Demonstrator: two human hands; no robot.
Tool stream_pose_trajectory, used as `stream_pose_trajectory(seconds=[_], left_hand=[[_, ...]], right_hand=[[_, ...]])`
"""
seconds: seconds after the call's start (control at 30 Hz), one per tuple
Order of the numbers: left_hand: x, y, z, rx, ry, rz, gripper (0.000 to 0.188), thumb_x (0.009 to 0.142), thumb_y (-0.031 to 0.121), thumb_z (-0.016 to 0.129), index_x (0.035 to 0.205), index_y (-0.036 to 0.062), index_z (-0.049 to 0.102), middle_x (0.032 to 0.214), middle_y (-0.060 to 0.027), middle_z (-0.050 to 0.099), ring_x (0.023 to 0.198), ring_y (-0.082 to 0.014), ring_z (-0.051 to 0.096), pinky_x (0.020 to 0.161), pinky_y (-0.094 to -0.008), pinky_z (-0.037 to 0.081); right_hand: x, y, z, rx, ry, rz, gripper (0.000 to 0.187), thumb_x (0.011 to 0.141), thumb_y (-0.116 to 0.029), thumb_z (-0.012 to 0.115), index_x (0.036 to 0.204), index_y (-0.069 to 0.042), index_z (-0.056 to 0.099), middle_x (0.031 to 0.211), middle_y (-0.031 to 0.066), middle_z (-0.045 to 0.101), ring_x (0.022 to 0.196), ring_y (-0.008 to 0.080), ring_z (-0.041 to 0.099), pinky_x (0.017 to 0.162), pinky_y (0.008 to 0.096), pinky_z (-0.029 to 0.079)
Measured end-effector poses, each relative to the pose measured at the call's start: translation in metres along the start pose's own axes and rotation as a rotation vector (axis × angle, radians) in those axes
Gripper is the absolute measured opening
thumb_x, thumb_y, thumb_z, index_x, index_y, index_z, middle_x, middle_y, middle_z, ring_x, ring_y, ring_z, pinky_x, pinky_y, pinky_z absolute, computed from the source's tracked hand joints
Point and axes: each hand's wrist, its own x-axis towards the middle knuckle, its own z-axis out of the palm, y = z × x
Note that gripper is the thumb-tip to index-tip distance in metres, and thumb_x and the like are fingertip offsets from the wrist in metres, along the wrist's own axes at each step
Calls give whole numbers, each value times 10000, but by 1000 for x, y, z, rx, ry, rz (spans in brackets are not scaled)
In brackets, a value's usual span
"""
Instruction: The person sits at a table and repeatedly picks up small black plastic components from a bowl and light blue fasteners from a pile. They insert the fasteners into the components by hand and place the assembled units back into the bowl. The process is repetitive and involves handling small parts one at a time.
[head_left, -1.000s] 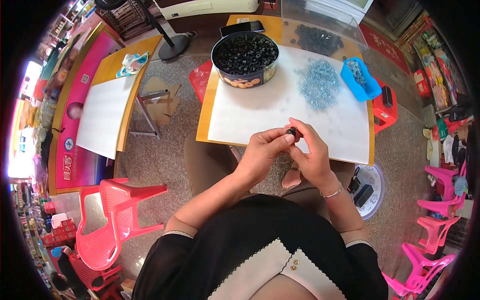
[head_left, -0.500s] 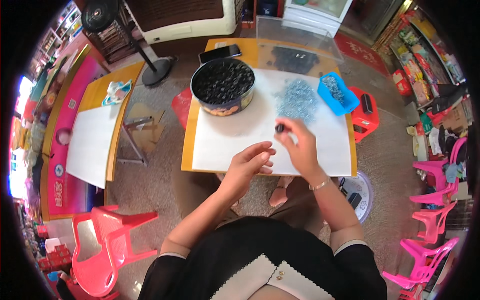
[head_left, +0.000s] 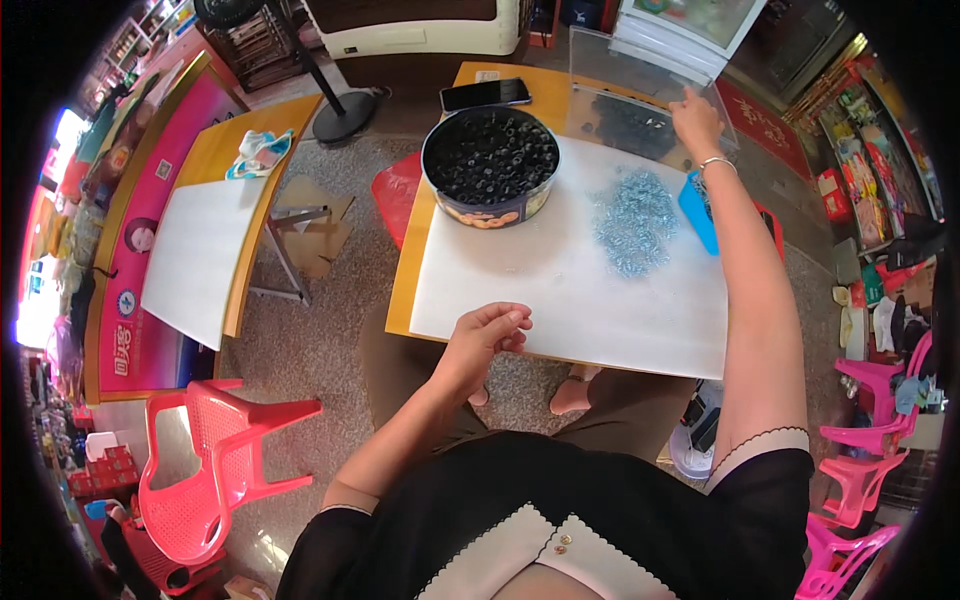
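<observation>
Small black parts [head_left: 625, 128] lie just left of the right hand [head_left: 697, 120], in a clear plastic box [head_left: 715, 105] at the table's far end. This hand reaches out over the box's right side, its fingers bent and close together; whether they pinch anything, or touch the box, I cannot tell. Just below its wrist, partly hidden by the forearm, sits a blue tray [head_left: 697, 213]. Down and left of the same hand, a heap of pale blue, glassy-looking pieces [head_left: 637, 222] spreads over a white sheet [head_left: 540, 265].

Nearer the body, the left hand [head_left: 482, 340] hangs at the sheet's near edge, well apart from the right one. Its fingers curl loosely, thumb close to the forefinger; I cannot tell whether anything sits between them. Beyond it stands a round tub [head_left: 490, 214], filled with black ring-like parts [head_left: 490, 155], and past that lies a dark phone [head_left: 486, 94] on the bare wood of the table [head_left: 402, 300]. Farther out, left of both hands, stand a pink plastic chair [head_left: 205, 480] and a second table [head_left: 235, 140].
</observation>
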Motion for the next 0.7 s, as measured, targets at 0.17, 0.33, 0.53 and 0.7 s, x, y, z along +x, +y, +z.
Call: stream_pose_trajectory(seconds=[0.17,0.33,0.53,0.7], left_hand=[[1,-1,-21,-10,95,16,191,905,144,560,1018,-2,607,883,-52,614,724,-109,559,685,-245,482],[1,5,-29,-8,109,74,204,903,148,562,1024,-12,604,878,-51,610,721,-111,560,685,-248,482],[39,82,-18,413,105,491,246,881,165,580,1001,-44,628,861,-38,616,712,-94,554,664,-249,470],[141,136,-12,1009,235,750,204,787,157,655,937,21,680,798,-100,678,709,-178,637,680,-274,494]], right_hand=[[-73,-42,-35,416,122,-265,301,821,-190,561,1101,-84,597,1080,121,588,1036,320,519,895,446,388],[-199,-83,-68,642,-151,-464,151,812,-83,591,950,-35,629,1012,111,586,990,282,539,880,366,420],[-302,-102,-96,910,-298,-171,109,812,-56,582,903,-25,633,939,109,597,903,276,554,800,347,441],[-343,-92,-108,941,-350,-121,100,819,-53,576,896,-31,637,921,102,604,888,270,549,784,350,438]])
